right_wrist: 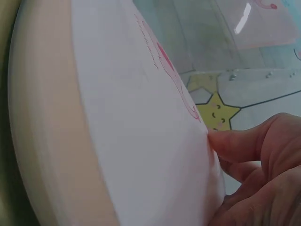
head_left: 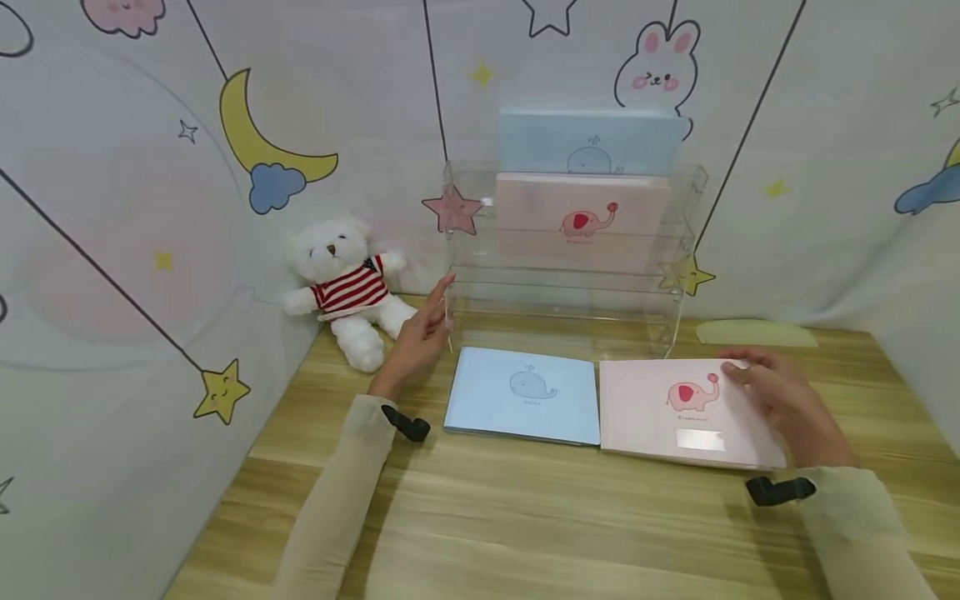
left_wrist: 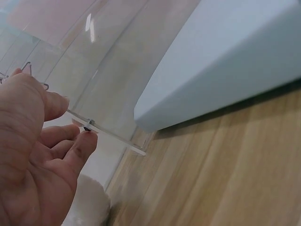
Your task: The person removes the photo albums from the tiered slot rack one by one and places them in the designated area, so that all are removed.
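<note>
A clear acrylic tiered rack [head_left: 562, 325] stands at the back of the table. My left hand [head_left: 420, 340] holds its left side panel, with the thumb and fingers on either side of the edge in the left wrist view. In front of the rack lies a light blue book [head_left: 480, 392] with a whale on its cover. Beside it is a pink book [head_left: 637, 408] with a red elephant; my right hand [head_left: 787, 400] grips its right end, thumb on the cover. Whether the pink book touches the table throughout is hard to tell.
In the rack's upper tiers stand another blue whale book [head_left: 540, 137] and another pink elephant book [head_left: 525, 208]. A white teddy bear [head_left: 352, 292] in a striped shirt sits left of the rack. A pale green flat piece [head_left: 757, 333] lies at the back right.
</note>
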